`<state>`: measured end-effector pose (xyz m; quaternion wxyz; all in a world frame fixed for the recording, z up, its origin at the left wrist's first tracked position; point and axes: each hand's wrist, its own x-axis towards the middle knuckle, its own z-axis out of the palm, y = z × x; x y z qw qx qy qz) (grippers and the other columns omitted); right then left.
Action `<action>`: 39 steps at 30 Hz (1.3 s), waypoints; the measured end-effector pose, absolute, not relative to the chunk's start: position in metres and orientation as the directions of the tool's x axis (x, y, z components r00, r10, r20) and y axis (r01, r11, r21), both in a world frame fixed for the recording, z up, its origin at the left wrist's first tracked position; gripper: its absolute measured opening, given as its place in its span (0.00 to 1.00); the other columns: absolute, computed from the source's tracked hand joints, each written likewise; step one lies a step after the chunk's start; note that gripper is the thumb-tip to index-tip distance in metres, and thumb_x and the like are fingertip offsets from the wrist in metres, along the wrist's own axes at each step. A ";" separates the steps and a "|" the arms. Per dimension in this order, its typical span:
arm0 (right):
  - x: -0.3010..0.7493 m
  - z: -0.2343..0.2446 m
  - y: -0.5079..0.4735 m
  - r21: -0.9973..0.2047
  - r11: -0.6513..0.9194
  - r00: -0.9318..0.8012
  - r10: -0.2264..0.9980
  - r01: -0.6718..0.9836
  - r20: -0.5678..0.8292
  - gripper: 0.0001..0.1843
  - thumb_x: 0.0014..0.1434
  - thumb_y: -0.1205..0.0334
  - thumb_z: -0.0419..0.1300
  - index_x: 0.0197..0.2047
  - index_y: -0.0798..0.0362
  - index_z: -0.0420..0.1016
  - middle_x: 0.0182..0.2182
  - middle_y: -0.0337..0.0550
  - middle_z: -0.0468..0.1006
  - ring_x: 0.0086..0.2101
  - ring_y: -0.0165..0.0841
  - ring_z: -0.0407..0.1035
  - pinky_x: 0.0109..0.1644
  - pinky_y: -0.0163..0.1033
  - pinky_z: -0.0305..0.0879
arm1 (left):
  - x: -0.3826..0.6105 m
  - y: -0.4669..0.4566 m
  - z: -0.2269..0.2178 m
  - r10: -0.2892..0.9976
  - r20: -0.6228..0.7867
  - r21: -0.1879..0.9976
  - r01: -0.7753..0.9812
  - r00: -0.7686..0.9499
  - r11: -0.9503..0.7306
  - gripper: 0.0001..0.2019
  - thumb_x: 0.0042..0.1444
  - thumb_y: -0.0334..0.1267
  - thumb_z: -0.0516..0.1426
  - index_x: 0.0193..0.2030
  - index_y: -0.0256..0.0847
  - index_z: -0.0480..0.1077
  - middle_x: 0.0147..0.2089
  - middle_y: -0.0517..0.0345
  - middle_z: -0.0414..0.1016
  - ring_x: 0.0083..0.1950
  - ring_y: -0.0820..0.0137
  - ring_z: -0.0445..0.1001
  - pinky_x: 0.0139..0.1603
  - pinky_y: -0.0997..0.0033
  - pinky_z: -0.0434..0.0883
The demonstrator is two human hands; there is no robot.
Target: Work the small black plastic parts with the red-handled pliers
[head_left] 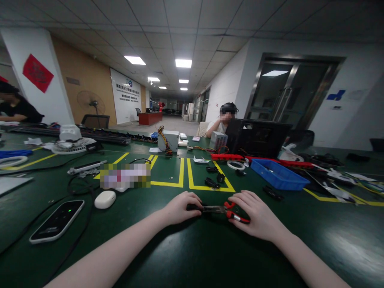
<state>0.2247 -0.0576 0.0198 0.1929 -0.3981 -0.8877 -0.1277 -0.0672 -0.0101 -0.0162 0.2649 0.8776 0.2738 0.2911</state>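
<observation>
Both my hands rest on the green table (192,256) near its front edge. My right hand (258,214) is closed round the red handles of a pair of pliers (223,209) that lies flat on the table. The metal jaws point left toward my left hand (181,208), whose fingers are curled over a small black object (193,207) right at the plier tips. Whether the jaws grip that object is hidden by my fingers.
A phone (57,221) with a cable and a white earbud case (105,199) lie to the left. A blue tray (277,174), small black parts (213,183), a power supply (168,141) and a black computer case (258,138) stand beyond. A person sits opposite, another at far left.
</observation>
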 end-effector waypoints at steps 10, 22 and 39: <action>0.239 0.007 -0.044 0.205 0.599 -0.589 0.562 0.774 0.582 0.23 0.56 0.54 0.60 0.53 0.53 0.67 0.46 0.51 0.75 0.47 0.42 0.71 0.50 0.48 0.70 | -0.071 -0.015 -0.011 0.598 0.403 0.584 0.308 0.693 -0.751 0.08 0.56 0.36 0.61 0.43 0.42 0.76 0.53 0.52 0.72 0.53 0.64 0.71 0.55 0.64 0.68; 0.238 -0.011 -0.029 0.276 0.646 -0.672 0.514 0.712 0.533 0.22 0.53 0.68 0.53 0.53 0.49 0.67 0.49 0.47 0.74 0.56 0.46 0.64 0.64 0.61 0.54 | -0.073 -0.012 -0.009 0.528 0.419 0.501 0.297 0.739 -0.813 0.10 0.57 0.42 0.61 0.41 0.40 0.75 0.52 0.52 0.72 0.52 0.65 0.72 0.54 0.66 0.68; 0.179 0.011 -0.030 0.172 0.392 -0.428 0.816 0.904 0.389 0.15 0.48 0.71 0.53 0.40 0.53 0.73 0.39 0.49 0.76 0.41 0.42 0.71 0.43 0.46 0.70 | -0.073 -0.015 -0.005 0.540 0.399 0.492 0.325 0.741 -0.808 0.07 0.55 0.39 0.62 0.38 0.39 0.74 0.51 0.52 0.73 0.52 0.65 0.73 0.51 0.69 0.69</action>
